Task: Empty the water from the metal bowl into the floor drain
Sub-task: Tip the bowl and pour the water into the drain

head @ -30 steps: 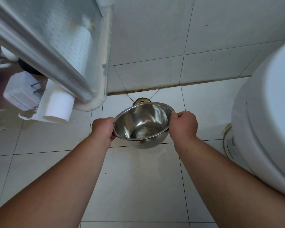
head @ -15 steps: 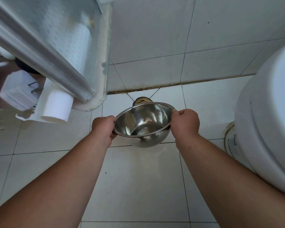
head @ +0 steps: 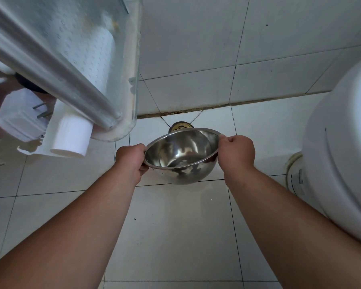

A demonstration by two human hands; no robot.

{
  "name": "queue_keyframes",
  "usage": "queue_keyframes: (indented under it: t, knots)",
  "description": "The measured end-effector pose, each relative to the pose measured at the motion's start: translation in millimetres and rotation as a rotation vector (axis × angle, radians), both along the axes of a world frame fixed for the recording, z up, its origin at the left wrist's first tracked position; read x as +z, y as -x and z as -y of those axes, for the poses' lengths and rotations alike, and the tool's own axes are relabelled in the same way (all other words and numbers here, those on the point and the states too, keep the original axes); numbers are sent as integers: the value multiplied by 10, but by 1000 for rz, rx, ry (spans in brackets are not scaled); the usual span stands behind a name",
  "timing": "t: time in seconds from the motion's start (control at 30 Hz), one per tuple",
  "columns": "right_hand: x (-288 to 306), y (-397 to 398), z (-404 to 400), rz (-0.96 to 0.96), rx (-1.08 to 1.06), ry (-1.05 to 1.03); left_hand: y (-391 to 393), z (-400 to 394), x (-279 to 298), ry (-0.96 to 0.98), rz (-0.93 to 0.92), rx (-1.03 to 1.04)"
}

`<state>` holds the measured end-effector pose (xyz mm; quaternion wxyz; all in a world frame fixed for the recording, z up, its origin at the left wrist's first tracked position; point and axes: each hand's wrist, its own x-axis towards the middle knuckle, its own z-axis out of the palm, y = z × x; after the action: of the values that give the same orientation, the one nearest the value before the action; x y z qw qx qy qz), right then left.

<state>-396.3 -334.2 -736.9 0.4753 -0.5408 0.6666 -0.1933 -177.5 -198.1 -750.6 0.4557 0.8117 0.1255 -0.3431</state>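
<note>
Left hand: your left hand (head: 131,161) grips the near-left rim of the metal bowl (head: 181,157), fingers curled under the edge and thumb on top.
Right hand: your right hand (head: 236,152) is clenched on the right rim of the same bowl, knuckles up, so you hold it between both hands.
Bowl position: you have it in the air above the white floor tiles (head: 175,226), not touching them, with its far rim lower than the near rim, tipped away from you.
Bowl contents: the inside is shiny and reflective; a little water seems to sit at the bottom, but you cannot tell how much.
Floor drain: the brass-coloured floor drain (head: 180,126) sits where the floor meets the wall, just beyond the bowl's far rim, which hides its near part from you.
To your right: the white toilet (head: 338,163) stands beside your right forearm, apart from it.
To your left: a glass shower door (head: 75,49) with a metal frame; a white pipe (head: 71,138) shows below it.
Wall: pale wall tiles (head: 196,38) rise behind the drain, with dark grime along the joint at the floor.
</note>
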Motion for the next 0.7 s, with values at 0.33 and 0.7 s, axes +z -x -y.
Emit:
queue_keyframes:
  t: [0.33,0.7]
  knots:
    - [-40,-24,9,38,-6,23,22,18,65,17,6,27]
    - [-63,-23,3,90,-13,56,55,15,165,33,13,8]
